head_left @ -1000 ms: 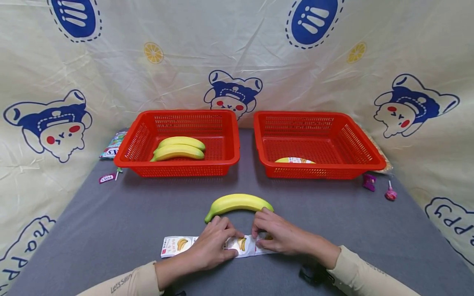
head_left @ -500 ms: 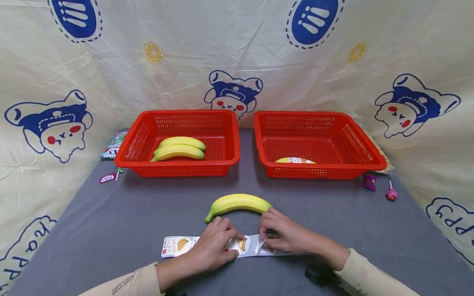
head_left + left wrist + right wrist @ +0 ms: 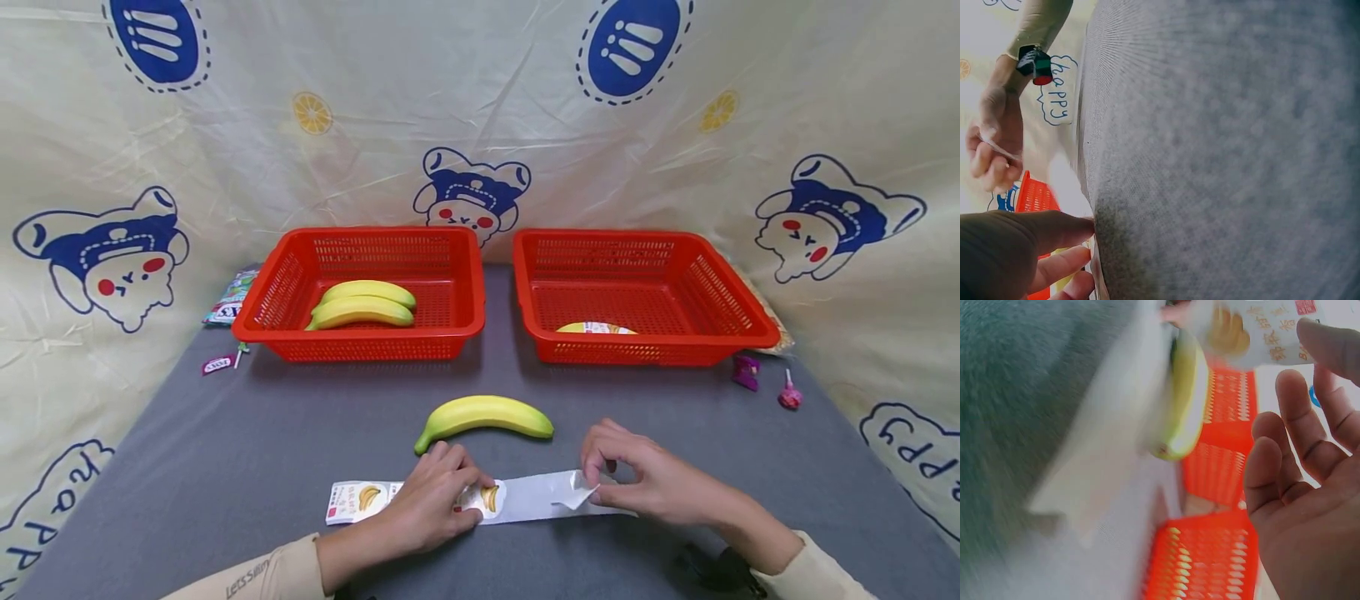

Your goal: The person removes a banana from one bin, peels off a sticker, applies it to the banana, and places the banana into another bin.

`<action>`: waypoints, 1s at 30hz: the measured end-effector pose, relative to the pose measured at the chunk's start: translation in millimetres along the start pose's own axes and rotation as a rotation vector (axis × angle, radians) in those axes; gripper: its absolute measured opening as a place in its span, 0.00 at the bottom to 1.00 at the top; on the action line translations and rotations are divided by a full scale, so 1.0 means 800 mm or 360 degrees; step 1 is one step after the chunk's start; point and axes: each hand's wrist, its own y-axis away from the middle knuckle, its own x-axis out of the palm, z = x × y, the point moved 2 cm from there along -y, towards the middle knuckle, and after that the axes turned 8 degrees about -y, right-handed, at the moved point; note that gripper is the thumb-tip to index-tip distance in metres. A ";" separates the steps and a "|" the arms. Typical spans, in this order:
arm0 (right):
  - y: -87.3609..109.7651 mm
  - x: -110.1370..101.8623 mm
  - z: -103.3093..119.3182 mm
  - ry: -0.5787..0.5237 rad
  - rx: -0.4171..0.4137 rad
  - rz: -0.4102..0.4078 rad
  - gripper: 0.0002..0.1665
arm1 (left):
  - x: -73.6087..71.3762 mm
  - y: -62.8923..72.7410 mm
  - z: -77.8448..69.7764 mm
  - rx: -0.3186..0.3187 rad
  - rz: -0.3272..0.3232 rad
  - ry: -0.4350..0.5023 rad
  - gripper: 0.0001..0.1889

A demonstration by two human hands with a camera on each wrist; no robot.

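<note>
A strip of banana-picture labels (image 3: 362, 500) lies flat in front of a yellow banana (image 3: 487, 412). My left hand (image 3: 435, 498) presses the strip onto the table, thumb and index fingertips apart on either side of a round banana picture. To its right, the bare white backing (image 3: 528, 497) shows. My right hand (image 3: 652, 482) pinches a peeled label (image 3: 577, 492) between thumb and index finger over the right end. In the right wrist view that label (image 3: 1260, 334) shows its printed face, while the remaining fingers are loosely bent. The backing is blurred there.
A red basket (image 3: 367, 337) with bananas stands back left. Another red basket (image 3: 637, 340), back right, holds a labelled banana (image 3: 596, 327). Wrapped candies (image 3: 745, 372), a lollipop (image 3: 790, 393) and snack bags (image 3: 232, 300) lie by the sides. A printed sheet (image 3: 345, 167) hangs behind.
My right hand has moved right along the strip, pulling the label up and baring more white backing. My left hand has stayed in place on the strip.
</note>
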 end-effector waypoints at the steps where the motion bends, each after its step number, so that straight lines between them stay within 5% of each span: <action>1: 0.004 -0.004 0.004 0.0002 0.0015 -0.0007 0.09 | 0.000 0.000 0.000 0.0005 -0.0001 -0.0002 0.17; 9: 0.007 -0.022 0.031 0.0154 0.0153 -0.0143 0.10 | -0.005 0.001 -0.001 0.0028 -0.0089 -0.0063 0.16; 20: -0.054 0.001 0.033 0.0496 0.0233 -0.0192 0.15 | -0.047 -0.019 -0.014 -0.0043 -0.0270 0.0177 0.17; 26: -0.081 0.015 0.034 0.0597 0.0246 -0.0144 0.14 | -0.066 -0.031 -0.027 0.0049 -0.0298 -0.0101 0.16; 30: -0.090 0.021 0.036 0.0589 0.0229 -0.0117 0.13 | -0.068 -0.033 -0.030 0.0128 -0.0428 -0.0188 0.11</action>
